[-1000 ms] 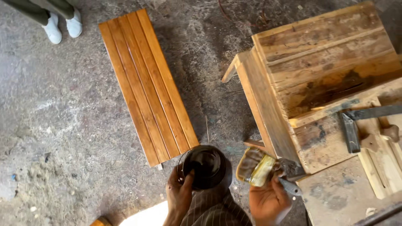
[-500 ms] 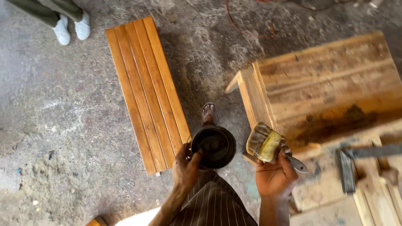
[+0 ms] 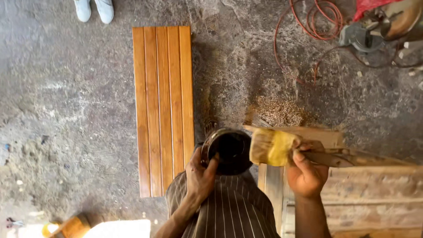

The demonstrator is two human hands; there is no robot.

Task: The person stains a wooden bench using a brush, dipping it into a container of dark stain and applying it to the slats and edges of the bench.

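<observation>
Left hand: closed around rim of dark round tin, held above striped garment.
Right hand: fingers wrapped tight on handle of wide paintbrush; yellowish bristles just beside tin's right edge.
Tin position: over concrete floor, near right edge of varnished slatted panel.
Right side: unfinished wooden frame.
Top right corner: coiled red cable.

Rough grey concrete floor is lying in daylight, a varnished slatted wooden panel resting flat on it, sawdust scattered nearby, red cable coiling at the top.
</observation>
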